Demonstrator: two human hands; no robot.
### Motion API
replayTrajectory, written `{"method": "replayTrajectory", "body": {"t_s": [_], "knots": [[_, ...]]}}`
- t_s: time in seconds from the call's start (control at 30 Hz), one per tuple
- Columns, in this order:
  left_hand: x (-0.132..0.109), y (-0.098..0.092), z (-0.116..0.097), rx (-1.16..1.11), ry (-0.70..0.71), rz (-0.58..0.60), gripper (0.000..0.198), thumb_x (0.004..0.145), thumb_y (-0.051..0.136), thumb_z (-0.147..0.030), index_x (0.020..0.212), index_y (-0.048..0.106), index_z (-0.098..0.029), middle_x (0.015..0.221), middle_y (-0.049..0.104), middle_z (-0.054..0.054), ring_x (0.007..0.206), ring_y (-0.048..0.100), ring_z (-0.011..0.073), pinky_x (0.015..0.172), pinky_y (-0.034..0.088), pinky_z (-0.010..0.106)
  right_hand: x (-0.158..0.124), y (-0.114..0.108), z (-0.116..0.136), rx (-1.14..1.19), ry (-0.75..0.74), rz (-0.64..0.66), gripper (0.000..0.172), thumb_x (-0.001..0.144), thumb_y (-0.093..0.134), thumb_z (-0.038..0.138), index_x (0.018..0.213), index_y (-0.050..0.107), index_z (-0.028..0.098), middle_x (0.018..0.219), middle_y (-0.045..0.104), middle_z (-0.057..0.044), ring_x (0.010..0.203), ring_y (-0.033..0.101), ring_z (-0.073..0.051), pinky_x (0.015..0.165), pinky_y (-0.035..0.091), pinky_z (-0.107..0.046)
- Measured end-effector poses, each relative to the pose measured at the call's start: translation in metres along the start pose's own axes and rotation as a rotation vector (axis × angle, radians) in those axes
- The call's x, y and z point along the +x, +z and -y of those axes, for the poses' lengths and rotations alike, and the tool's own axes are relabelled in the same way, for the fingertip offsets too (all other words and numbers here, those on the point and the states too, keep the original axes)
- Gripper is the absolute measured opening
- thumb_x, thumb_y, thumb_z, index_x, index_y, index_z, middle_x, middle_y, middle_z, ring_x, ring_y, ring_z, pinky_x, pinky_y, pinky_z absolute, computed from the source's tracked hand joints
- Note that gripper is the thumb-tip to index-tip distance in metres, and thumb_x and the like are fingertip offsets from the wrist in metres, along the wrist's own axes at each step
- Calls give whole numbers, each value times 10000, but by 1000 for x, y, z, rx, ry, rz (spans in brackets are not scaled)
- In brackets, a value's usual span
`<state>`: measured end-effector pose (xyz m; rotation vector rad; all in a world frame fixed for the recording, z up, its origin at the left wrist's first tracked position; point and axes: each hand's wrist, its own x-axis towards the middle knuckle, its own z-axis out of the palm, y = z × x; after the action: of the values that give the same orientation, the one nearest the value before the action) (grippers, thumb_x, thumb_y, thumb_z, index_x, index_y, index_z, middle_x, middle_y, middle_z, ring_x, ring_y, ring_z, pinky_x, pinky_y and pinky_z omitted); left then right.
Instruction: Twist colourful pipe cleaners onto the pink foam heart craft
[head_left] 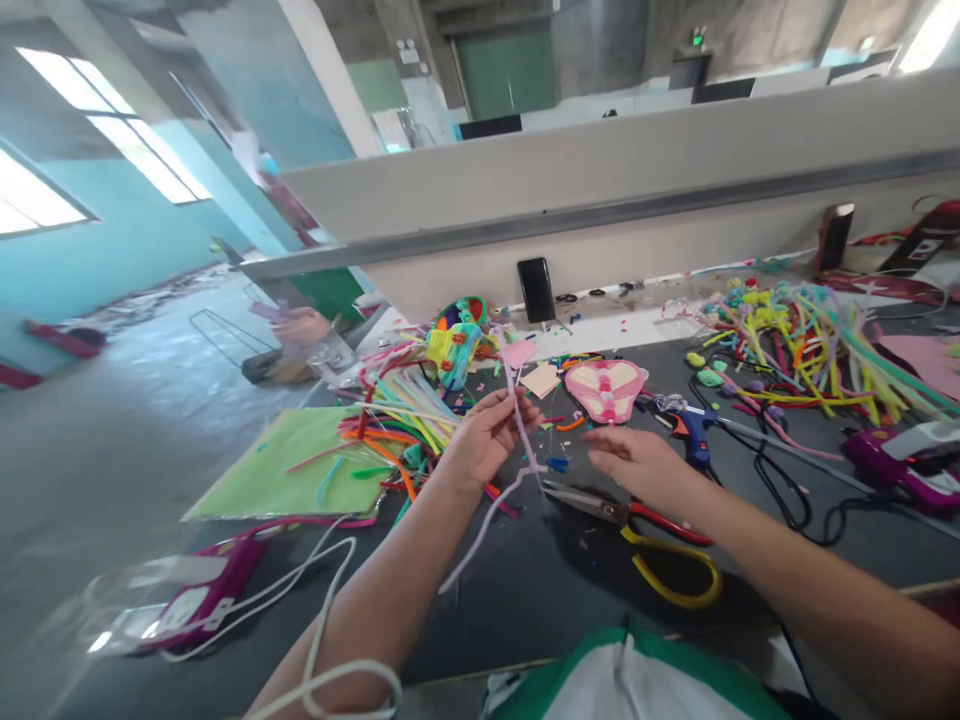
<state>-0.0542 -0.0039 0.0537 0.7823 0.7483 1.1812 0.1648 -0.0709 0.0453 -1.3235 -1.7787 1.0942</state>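
Note:
My left hand (487, 432) pinches a lilac pipe cleaner (523, 432) above the dark table. One length of it stands upright past my fingers, and another hangs down and curves toward me. Over the table to the right, my right hand (634, 462) has its fingers stretched out, holding nothing. Just below that hand lie large scissors (675, 590) with red and yellow handles, blades pointing left. A pink and cream butterfly-like shape (606, 390) rests beyond my right hand. Small blue scraps (556, 465) lie between the hands.
Bundles of colourful pipe cleaners lie left (420, 400) and right (802, 340). A blue glue gun (696, 430) with black cord is right of my right hand. A green sheet (277, 465), a purple device (217, 590) with white cable, and a phone (535, 290) against the partition are present.

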Motion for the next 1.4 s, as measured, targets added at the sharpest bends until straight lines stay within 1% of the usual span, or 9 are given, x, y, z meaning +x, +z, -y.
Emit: {"method": "replayTrajectory", "body": {"t_s": [0.07, 0.17, 0.33, 0.63, 0.93, 1.1, 1.17, 1.27, 1.4], "knots": [[5, 15, 4, -18, 69, 42, 151, 753, 633, -130, 900, 655, -106, 785, 672, 56, 742, 668, 152, 824, 541, 361, 18, 14, -1, 290, 28, -7, 342, 764, 599, 331, 1058, 619, 157, 1041, 678, -88, 933, 629, -191, 824, 463, -306], [7, 31, 15, -28, 116, 70, 149, 735, 668, -160, 879, 661, -120, 801, 673, 45, 772, 665, 146, 856, 522, 349, 36, 29, -8, 589, 153, 59, 345, 673, 704, 389, 910, 631, 149, 802, 681, -36, 725, 628, -152, 713, 477, -299], [1, 31, 29, 35, 16, 73, 205, 719, 696, -196, 907, 662, -121, 828, 676, 51, 770, 666, 157, 772, 532, 300, 38, 33, -21, 834, 216, 217, 352, 572, 803, 347, 803, 649, 130, 649, 642, 2, 572, 575, -94, 618, 456, -253], [7, -5, 31, 22, -112, 219, 340, 781, 642, -254, 1104, 606, -152, 956, 679, 96, 837, 660, 191, 795, 516, 342, 34, 49, -33, 970, 337, 217, 352, 566, 798, 358, 794, 649, 135, 616, 648, -8, 545, 589, -119, 609, 480, -295], [12, -8, 47, 73, -208, 312, 337, 755, 671, -257, 1070, 624, -147, 937, 665, 104, 786, 633, 169, 695, 493, 268, 31, 48, -36, 951, 408, 174, 405, 551, 794, 402, 804, 620, 137, 630, 639, -3, 537, 573, -114, 598, 479, -297], [17, -3, 45, 161, -287, 157, 145, 758, 664, -211, 864, 646, -114, 826, 655, 72, 747, 630, 138, 696, 502, 242, 37, 34, -40, 649, 256, 182, 476, 690, 608, 609, 750, 604, 137, 658, 604, -18, 529, 538, -113, 525, 436, -257], [19, -5, 42, 143, -307, 144, 132, 767, 654, -225, 836, 631, -115, 812, 646, 62, 744, 637, 151, 738, 521, 298, 41, 18, -43, 366, 189, 35, 517, 789, 446, 642, 747, 592, 148, 643, 587, -23, 547, 546, -129, 509, 407, -245], [19, -16, 41, 74, -281, 179, 123, 785, 629, -237, 832, 613, -123, 812, 634, 52, 731, 638, 162, 765, 533, 365, 47, -7, -49, -268, 84, -268, 431, 879, 380, 507, 724, 586, 161, 654, 601, -48, 640, 571, -158, 590, 384, -257], [19, -31, 50, 1, -255, 194, 111, 789, 619, -219, 855, 612, -129, 837, 635, 53, 738, 643, 160, 748, 539, 350, 51, -15, -58, -711, 238, -180, 426, 859, 408, 513, 825, 627, 148, 789, 668, -131, 758, 628, -225, 647, 395, -297]]}}
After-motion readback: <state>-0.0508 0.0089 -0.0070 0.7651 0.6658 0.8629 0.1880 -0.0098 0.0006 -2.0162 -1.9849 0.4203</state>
